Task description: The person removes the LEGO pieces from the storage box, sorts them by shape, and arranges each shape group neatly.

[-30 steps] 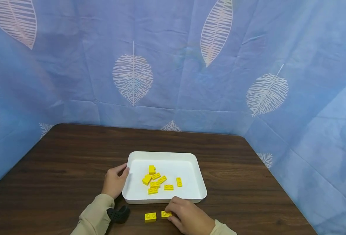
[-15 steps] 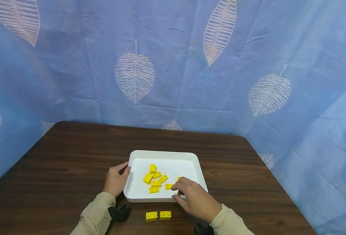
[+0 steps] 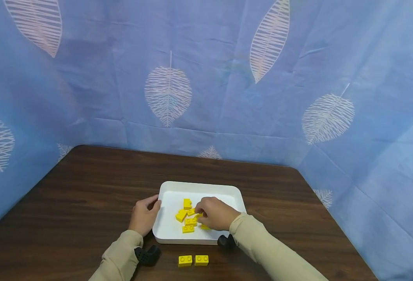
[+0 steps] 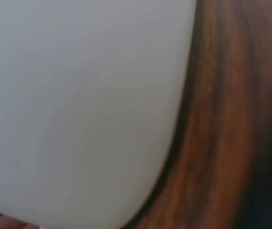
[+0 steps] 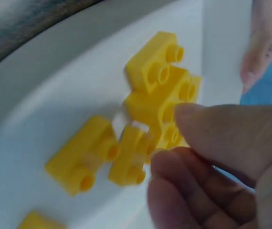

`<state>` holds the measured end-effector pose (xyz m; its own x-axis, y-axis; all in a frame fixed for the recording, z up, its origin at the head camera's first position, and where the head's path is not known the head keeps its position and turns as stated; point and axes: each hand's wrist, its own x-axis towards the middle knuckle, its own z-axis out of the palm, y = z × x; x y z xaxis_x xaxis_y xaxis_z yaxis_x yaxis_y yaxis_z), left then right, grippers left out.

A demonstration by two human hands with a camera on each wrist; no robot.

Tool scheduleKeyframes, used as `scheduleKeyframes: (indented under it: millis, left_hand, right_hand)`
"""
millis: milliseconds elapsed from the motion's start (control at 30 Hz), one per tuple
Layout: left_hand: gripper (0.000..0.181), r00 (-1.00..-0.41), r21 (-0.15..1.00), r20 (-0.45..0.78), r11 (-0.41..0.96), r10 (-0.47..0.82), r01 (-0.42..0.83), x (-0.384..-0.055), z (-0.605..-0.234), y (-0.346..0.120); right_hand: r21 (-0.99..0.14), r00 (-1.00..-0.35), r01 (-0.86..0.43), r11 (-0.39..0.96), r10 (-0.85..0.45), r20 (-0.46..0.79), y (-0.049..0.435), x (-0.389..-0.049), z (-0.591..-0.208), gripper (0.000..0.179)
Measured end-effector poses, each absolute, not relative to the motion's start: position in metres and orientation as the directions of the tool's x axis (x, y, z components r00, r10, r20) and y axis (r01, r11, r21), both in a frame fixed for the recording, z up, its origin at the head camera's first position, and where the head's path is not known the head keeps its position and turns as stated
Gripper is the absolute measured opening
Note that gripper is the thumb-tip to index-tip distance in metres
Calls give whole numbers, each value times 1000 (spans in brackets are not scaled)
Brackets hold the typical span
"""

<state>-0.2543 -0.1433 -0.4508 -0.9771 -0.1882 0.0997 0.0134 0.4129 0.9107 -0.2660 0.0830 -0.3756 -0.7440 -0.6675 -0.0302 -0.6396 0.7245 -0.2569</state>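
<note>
At its left side, the white tray (image 3: pixel 167 237) is held by my left hand (image 3: pixel 143 214), with the thumb and a finger at the rim. My right hand (image 3: pixel 216 214) reaches down into the tray, fingertips curved among several yellow building bricks (image 3: pixel 190 221). In the right wrist view, a gap shows between thumb and forefinger, with yellow studs behind it. One small brick (image 5: pixel 131 155) lies just beside the fingertips; whether they touch is unclear. Two more yellow bricks, the left one (image 3: pixel 185 261) and the right one (image 3: pixel 201 260), lie side by side on the table before the tray.
A dark wood-grain table (image 3: pixel 104 187) carries the tray. Behind and to the right hangs a blue cloth (image 3: pixel 206 97) with white leaf prints. Black wrist straps stick out near both hands, the left one (image 3: pixel 148 255) and the right one (image 3: pixel 226 242).
My right hand has let go of the right-hand brick in front of the tray and moved up and left over the bricks inside it. My left hand stays at the tray's side.
</note>
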Motion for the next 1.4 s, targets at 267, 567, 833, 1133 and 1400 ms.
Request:
scheduleKeyframes:
  millis: [267, 567, 833, 1133, 1400]
  left_hand:
    - [37, -977, 916, 102, 402, -188, 19, -256, -450, -142]
    - [36, -976, 912, 104, 409, -190, 17, -255, -453, -141]
    - [35, -976, 915, 111, 403, -189, 26, -255, -453, -142]
    - [36, -975, 915, 100, 402, -198, 13, -255, -454, -145]
    - [37, -977, 915, 90, 404, -191, 5, -254, -452, -142]
  right_hand:
    - [-198, -738, -628, 752, -657, -153, 59, -269, -384, 12]
    - [-162, -768, -620, 768, -636, -75, 66, -257, -374, 15]
    - [-141, -693, -718, 682, -720, 42, 102, -215, -355, 14]
    - [-201, -722, -678, 707, -691, 5, 131, -185, -367, 9]
    - [-206, -715, -675, 708, -697, -54, 138, -174, -387, 7]
